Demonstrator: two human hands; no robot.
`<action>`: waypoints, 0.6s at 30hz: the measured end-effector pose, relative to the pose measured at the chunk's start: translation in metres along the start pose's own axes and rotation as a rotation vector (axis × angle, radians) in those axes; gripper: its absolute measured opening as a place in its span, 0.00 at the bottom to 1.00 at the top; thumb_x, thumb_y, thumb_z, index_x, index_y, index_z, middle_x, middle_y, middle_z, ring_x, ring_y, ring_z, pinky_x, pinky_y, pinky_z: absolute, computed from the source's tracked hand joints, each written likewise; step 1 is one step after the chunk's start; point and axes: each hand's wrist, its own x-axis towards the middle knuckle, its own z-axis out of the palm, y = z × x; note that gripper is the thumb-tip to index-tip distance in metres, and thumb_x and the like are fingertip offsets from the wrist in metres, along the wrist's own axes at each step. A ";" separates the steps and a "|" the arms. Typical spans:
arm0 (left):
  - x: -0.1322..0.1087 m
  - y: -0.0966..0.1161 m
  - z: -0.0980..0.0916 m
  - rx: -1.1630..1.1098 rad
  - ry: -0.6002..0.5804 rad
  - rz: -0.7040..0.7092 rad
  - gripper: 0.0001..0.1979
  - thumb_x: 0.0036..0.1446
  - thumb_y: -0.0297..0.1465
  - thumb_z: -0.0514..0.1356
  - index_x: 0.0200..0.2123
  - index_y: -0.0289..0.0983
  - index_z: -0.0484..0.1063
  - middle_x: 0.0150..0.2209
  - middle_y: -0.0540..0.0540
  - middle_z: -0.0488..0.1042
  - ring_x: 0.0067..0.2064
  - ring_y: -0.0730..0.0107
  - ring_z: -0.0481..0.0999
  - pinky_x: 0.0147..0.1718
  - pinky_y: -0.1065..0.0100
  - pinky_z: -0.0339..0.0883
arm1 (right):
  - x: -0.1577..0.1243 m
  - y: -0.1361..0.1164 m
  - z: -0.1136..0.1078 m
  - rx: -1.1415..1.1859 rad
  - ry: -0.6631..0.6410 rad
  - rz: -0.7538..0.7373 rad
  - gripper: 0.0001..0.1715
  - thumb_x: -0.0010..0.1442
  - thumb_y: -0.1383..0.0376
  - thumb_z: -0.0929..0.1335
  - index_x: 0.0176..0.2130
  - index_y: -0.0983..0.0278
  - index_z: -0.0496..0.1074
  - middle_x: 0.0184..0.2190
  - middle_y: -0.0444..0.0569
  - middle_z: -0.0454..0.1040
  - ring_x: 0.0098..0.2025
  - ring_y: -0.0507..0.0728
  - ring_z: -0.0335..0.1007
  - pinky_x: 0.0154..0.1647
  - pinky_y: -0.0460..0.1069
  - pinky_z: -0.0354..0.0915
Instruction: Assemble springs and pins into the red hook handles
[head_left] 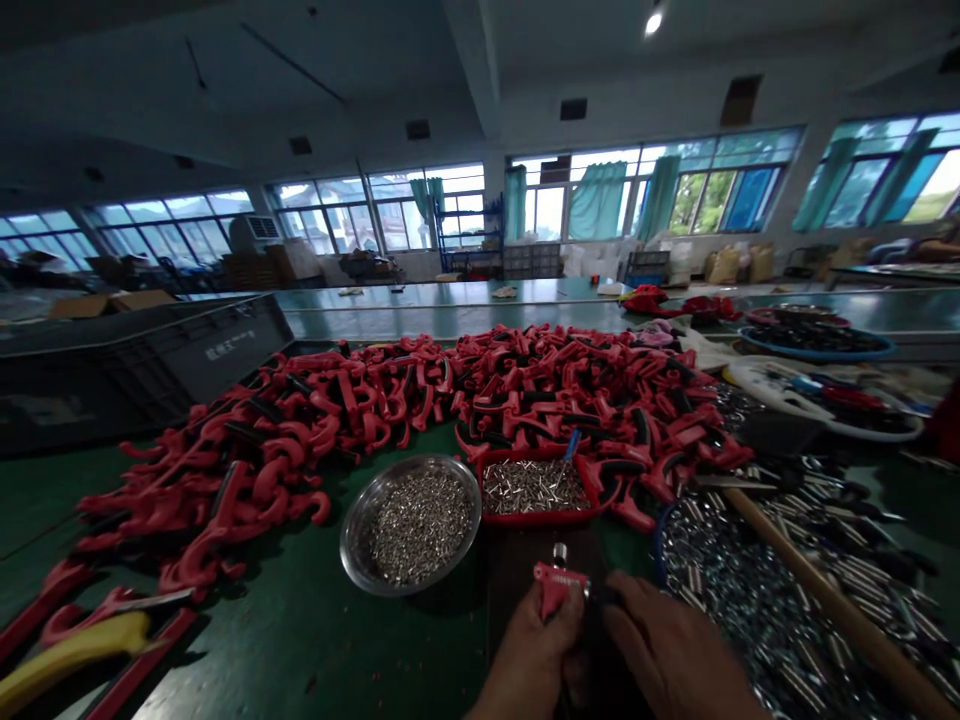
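My left hand [536, 650] is closed on a pink-red plastic part [556, 588], whose top end carries a small metal piece [560, 553]. Close beside it on the right is my right hand [667, 640], slightly blurred, its fingers bent near a dark object at the part's side; what they hold, if anything, is hidden. Beyond the hands stands a red tray [538, 516] of small metal pins with a blue tool in it. To its left is a round metal bowl [352, 545] full of small metal pieces.
A wide heap of red-and-black plastic handles [360, 400] covers the table's middle. At right lie many metal parts [739, 590] under a wooden stick [832, 590]. A yellow-handled tool [82, 655] is at lower left; a grey crate [217, 350] stands behind left.
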 end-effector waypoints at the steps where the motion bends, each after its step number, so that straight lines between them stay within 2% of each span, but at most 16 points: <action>1: 0.000 -0.001 0.000 0.018 -0.009 -0.030 0.29 0.41 0.52 0.61 0.38 0.35 0.64 0.16 0.57 0.61 0.14 0.81 0.55 0.16 0.76 0.49 | -0.002 0.003 0.001 -0.066 0.012 -0.036 0.16 0.61 0.60 0.57 0.33 0.63 0.69 0.26 0.50 0.74 0.26 0.56 0.72 0.24 0.48 0.66; 3: 0.000 -0.002 0.001 0.092 0.015 -0.006 0.30 0.41 0.53 0.60 0.38 0.35 0.64 0.16 0.57 0.60 0.14 0.81 0.55 0.16 0.75 0.49 | -0.005 0.009 0.005 -0.126 0.007 -0.122 0.16 0.62 0.62 0.55 0.36 0.63 0.69 0.27 0.50 0.75 0.26 0.56 0.72 0.25 0.47 0.67; 7: 0.001 -0.001 0.003 0.081 0.132 0.152 0.29 0.38 0.50 0.64 0.37 0.33 0.67 0.24 0.52 0.67 0.23 0.79 0.64 0.24 0.75 0.57 | -0.003 0.014 0.009 -0.090 -0.091 -0.235 0.19 0.62 0.59 0.55 0.44 0.62 0.68 0.21 0.43 0.74 0.22 0.53 0.70 0.22 0.44 0.66; 9: 0.001 0.000 0.004 0.001 0.116 0.083 0.31 0.36 0.51 0.64 0.37 0.34 0.66 0.21 0.54 0.65 0.22 0.79 0.63 0.23 0.76 0.56 | 0.001 0.013 0.005 -0.124 -0.081 -0.209 0.20 0.62 0.60 0.54 0.42 0.61 0.70 0.20 0.43 0.73 0.21 0.53 0.70 0.20 0.44 0.65; 12: 0.001 0.000 0.003 -0.036 0.073 -0.073 0.33 0.33 0.54 0.63 0.37 0.36 0.65 0.16 0.58 0.58 0.15 0.82 0.54 0.16 0.77 0.48 | 0.006 0.011 0.001 -0.245 0.012 -0.153 0.20 0.62 0.61 0.54 0.40 0.62 0.70 0.29 0.50 0.75 0.27 0.57 0.72 0.24 0.48 0.66; 14: 0.001 -0.001 0.002 -0.002 0.070 -0.096 0.34 0.33 0.55 0.63 0.37 0.36 0.65 0.15 0.58 0.58 0.15 0.82 0.54 0.15 0.78 0.47 | 0.008 0.011 0.002 -0.267 0.023 -0.197 0.21 0.62 0.62 0.53 0.39 0.62 0.70 0.33 0.52 0.75 0.29 0.58 0.72 0.27 0.50 0.67; 16: 0.001 0.000 0.001 0.039 0.085 -0.075 0.33 0.34 0.55 0.62 0.37 0.36 0.64 0.14 0.58 0.58 0.14 0.82 0.54 0.14 0.78 0.48 | 0.009 0.011 0.007 -0.234 -0.013 -0.248 0.23 0.62 0.64 0.51 0.40 0.63 0.71 0.27 0.50 0.75 0.25 0.56 0.72 0.25 0.48 0.66; 18: 0.001 0.002 0.000 0.041 0.094 -0.068 0.32 0.36 0.54 0.62 0.38 0.36 0.64 0.15 0.58 0.58 0.14 0.82 0.54 0.14 0.78 0.47 | 0.010 0.010 0.009 -0.220 -0.026 -0.234 0.22 0.62 0.64 0.52 0.42 0.64 0.70 0.22 0.48 0.73 0.21 0.54 0.70 0.22 0.45 0.65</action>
